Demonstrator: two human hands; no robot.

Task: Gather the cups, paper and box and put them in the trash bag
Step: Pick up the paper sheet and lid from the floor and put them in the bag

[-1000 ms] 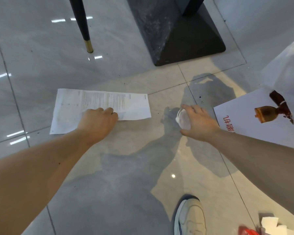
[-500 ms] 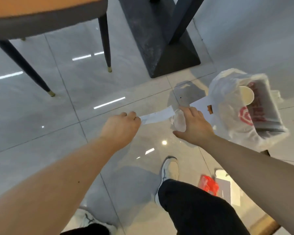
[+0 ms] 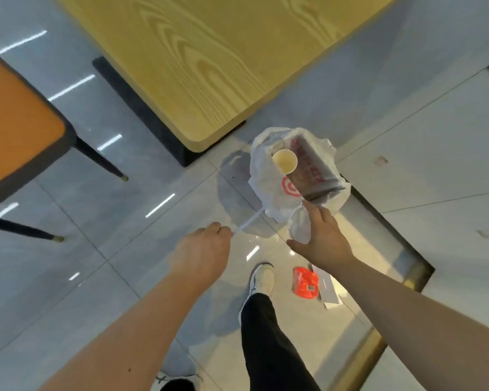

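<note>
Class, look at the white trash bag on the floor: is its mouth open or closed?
Open. The trash bag gapes upward, so a paper cup and a printed box show inside its mouth.

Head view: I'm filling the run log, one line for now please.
left hand: holds paper | right hand: holds clear cup | trash bag: open

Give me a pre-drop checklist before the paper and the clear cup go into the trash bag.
1. Left hand has a grip on the paper: ok, pinched at one end, seen edge-on.
2. Right hand holds the clear cup: ok.
3. Trash bag mouth open: ok, a paper cup and a printed box already show inside.
4. Hands over the opening: not ok, both are short of it.
5. Room left in the bag: cannot tell.
6. Nothing left behind: not ok, a red packet and a white sheet lie on the floor.
</note>
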